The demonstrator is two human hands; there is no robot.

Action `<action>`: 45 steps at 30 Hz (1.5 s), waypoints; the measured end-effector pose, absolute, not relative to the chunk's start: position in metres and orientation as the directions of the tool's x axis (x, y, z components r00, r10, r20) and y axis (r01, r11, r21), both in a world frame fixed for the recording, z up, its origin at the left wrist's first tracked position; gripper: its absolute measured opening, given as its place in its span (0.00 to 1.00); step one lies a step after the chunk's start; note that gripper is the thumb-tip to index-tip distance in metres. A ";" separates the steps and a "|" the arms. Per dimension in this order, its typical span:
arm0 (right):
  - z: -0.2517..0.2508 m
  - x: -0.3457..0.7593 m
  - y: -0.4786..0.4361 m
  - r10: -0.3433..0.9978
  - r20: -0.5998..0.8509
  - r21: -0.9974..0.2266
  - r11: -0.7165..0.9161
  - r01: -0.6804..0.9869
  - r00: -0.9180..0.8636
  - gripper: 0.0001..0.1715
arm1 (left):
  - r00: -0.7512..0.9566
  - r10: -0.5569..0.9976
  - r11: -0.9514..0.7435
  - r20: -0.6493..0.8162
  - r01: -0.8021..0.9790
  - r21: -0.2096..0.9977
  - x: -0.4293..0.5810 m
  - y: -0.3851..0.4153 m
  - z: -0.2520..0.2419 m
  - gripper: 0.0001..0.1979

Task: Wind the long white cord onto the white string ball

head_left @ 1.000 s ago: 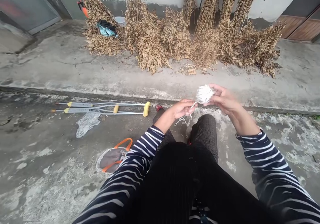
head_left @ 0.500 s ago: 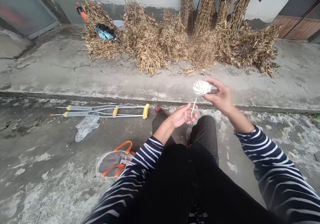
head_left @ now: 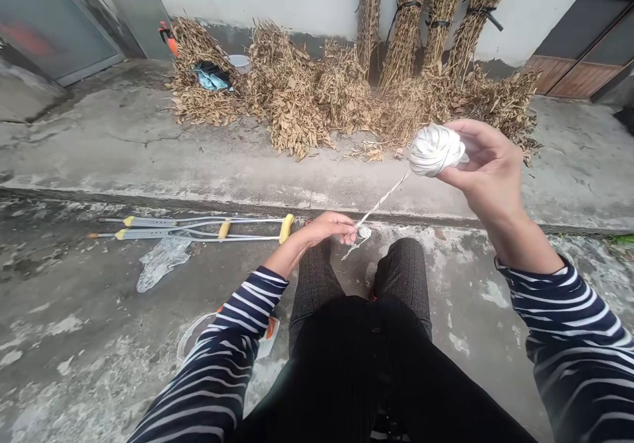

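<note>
On the stained concrete ground [head_left: 89, 357] at the far left lies a crumpled clear plastic bag [head_left: 161, 265], with a pair of silver metal crutches with yellow pads [head_left: 198, 230] just beyond it, set lengthwise along the foot of a low concrete step. Nearer the person, a pale-rimmed bag [head_left: 191, 333] is mostly covered by the navy and white striped left sleeve [head_left: 232, 344]. Up on the step, a light blue and black cloth [head_left: 212, 78] rests on dry brown stalks, and a leafy heap of dried plants [head_left: 297, 93] spreads rightward along the wall. The left hand [head_left: 329, 227] is above the left knee, its grip together on a thin, twisted white cord [head_left: 381, 200]; a small pale loop hangs just beside the fingers, probably the cord's loose end, though it is too small to be sure. The cord slants up and rightward, taut, to a thick, rounded white ball of wound cord [head_left: 433, 150], held in the air in front of the step. Tall brown stalk bundles with dark ties [head_left: 406, 30] lean on the wall behind. The right hand [head_left: 495, 172] has its grip clamped on the ball's right end, thumb below and fingers above.
</note>
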State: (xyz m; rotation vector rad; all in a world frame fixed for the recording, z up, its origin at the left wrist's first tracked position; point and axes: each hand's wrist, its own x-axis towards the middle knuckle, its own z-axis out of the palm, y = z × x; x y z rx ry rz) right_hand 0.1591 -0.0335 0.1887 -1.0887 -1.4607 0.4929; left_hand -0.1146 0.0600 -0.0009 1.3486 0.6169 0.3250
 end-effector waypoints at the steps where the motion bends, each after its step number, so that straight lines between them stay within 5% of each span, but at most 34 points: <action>1: 0.191 0.160 -0.033 0.855 0.506 -0.831 0.448 0.330 0.114 0.30 | 0.750 0.611 0.164 -0.251 0.190 0.968 -0.116 0.069 0.000 0.16; 5: 0.183 0.160 -0.026 0.936 0.338 -0.914 0.301 0.271 0.100 0.31 | 0.303 0.953 -0.090 0.010 0.253 0.963 -0.097 0.093 0.018 0.10; 8: 0.165 0.157 -0.016 0.957 0.254 -0.952 0.221 0.210 0.141 0.32 | 0.233 0.953 -0.203 0.194 0.015 0.979 -0.056 0.078 0.036 0.20; 11: 0.147 0.153 -0.009 0.976 0.155 -0.981 0.134 0.138 0.155 0.32 | 0.418 0.889 -0.062 0.187 -0.296 0.953 -0.009 0.043 0.042 0.24; 14: 0.134 0.150 -0.007 0.984 0.068 -0.995 0.054 0.088 0.164 0.34 | 0.399 0.905 0.055 0.145 -0.449 0.892 0.019 0.018 0.035 0.21; 22: 0.112 0.142 -0.007 0.989 -0.088 -0.992 -0.077 -0.096 0.116 0.35 | 0.304 0.949 0.171 -0.082 -0.281 0.944 0.018 0.019 0.024 0.06; 26: 0.111 0.143 -0.004 0.996 -0.063 -0.993 -0.056 -0.100 0.064 0.35 | 0.297 0.950 0.187 -0.095 -0.301 0.935 0.012 0.022 0.032 0.03; 32: 0.117 0.155 -0.004 0.992 -0.053 -0.998 -0.049 -0.033 0.113 0.34 | 0.670 0.736 0.369 -0.100 -0.272 0.888 -0.022 0.022 0.045 0.11; 38: 0.110 0.160 -0.005 0.986 0.124 -0.980 0.104 0.169 0.109 0.32 | 0.717 0.677 0.405 -0.165 -0.176 0.897 -0.032 0.024 0.037 0.11; 41: 0.108 0.161 -0.008 0.950 0.303 -0.875 0.249 0.416 0.069 0.29 | 0.743 0.651 0.418 -0.154 -0.182 0.890 -0.034 0.023 0.032 0.12; 45: 0.103 0.171 -0.008 0.861 0.502 -0.538 0.381 0.752 -0.077 0.30 | 0.790 0.597 0.461 -0.143 -0.191 0.866 -0.043 0.019 0.028 0.15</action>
